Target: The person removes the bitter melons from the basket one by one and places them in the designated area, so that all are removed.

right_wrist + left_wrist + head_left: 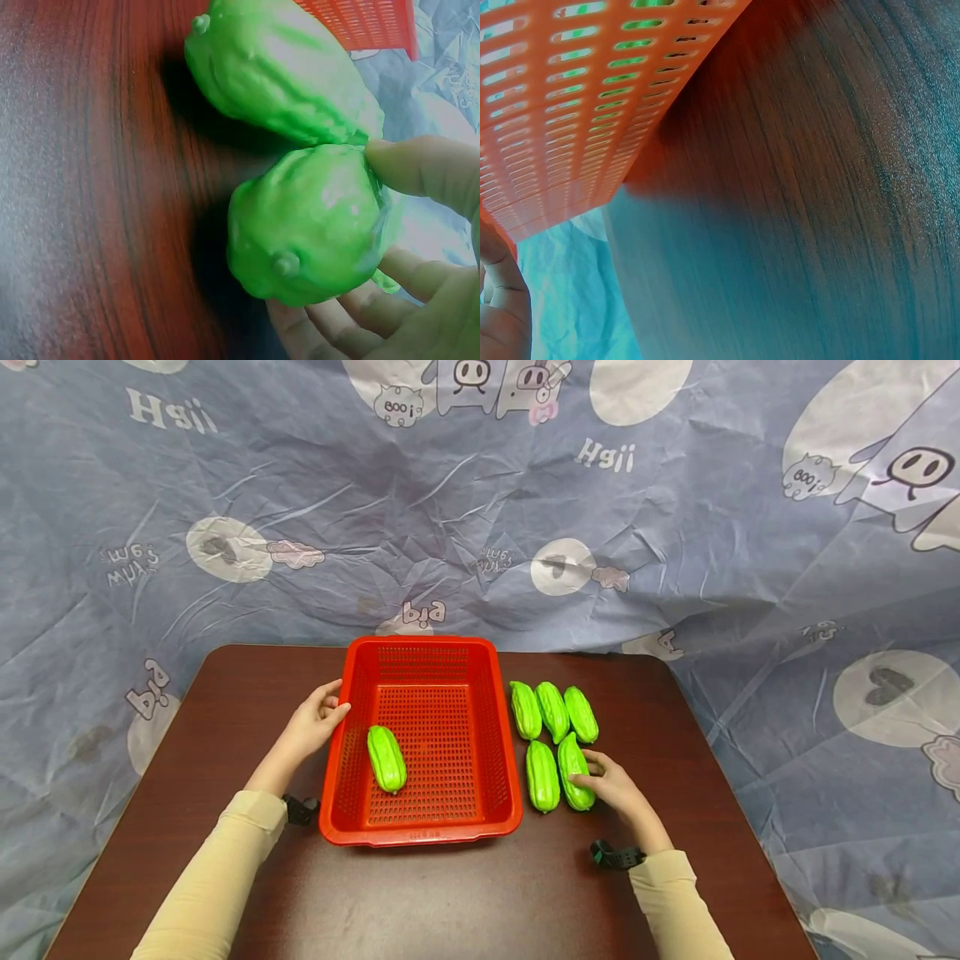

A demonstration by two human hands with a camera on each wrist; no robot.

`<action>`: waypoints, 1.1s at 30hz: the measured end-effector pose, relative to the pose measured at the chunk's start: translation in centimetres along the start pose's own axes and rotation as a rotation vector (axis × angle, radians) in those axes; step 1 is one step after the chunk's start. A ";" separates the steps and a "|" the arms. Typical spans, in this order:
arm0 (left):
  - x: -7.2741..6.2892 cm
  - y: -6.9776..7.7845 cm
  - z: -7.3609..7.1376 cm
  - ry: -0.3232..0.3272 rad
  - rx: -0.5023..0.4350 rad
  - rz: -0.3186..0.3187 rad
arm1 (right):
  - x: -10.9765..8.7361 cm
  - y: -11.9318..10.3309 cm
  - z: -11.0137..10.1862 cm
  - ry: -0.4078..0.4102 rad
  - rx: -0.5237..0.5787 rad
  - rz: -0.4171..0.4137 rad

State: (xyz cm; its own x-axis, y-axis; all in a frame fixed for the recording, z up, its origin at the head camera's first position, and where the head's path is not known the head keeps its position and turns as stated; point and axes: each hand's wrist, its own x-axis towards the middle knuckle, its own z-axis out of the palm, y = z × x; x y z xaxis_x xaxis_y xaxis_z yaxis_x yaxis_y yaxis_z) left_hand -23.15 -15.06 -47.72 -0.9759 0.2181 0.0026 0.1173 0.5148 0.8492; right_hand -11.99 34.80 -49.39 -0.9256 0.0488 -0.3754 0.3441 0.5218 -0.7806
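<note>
My right hand (617, 787) grips a light green bitter melon (304, 225), thumb on one side and fingers curled round the other. Beside it lies another bitter melon (542, 777); the two touch in the right wrist view. My left hand (315, 720) holds the left rim of a red plastic basket (420, 837), with its thumb over the edge. In the left wrist view only part of that hand (502, 300) shows, close against the basket's slotted wall (562, 112). One bitter melon (387, 760) lies inside the basket, toward its left side.
Behind the gripped melon lie three more bitter melons (553, 712) in a row, right of the basket. Everything rests on a dark brown wooden table (420, 902). A blue patterned cloth (450, 527) hangs behind the table's far edge.
</note>
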 end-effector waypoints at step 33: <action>0.0 -0.2 0.1 0.002 0.004 0.004 | -0.1 0.0 1.0 0.032 -0.046 0.017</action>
State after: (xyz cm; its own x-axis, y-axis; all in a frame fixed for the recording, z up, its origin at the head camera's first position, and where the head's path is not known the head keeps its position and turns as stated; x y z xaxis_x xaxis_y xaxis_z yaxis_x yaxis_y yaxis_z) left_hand -23.19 -15.07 -47.99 -0.9759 0.2182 0.0071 0.1219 0.5176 0.8469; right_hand -11.72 33.94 -49.89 -0.9244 0.0845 -0.3719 0.3529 0.5596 -0.7499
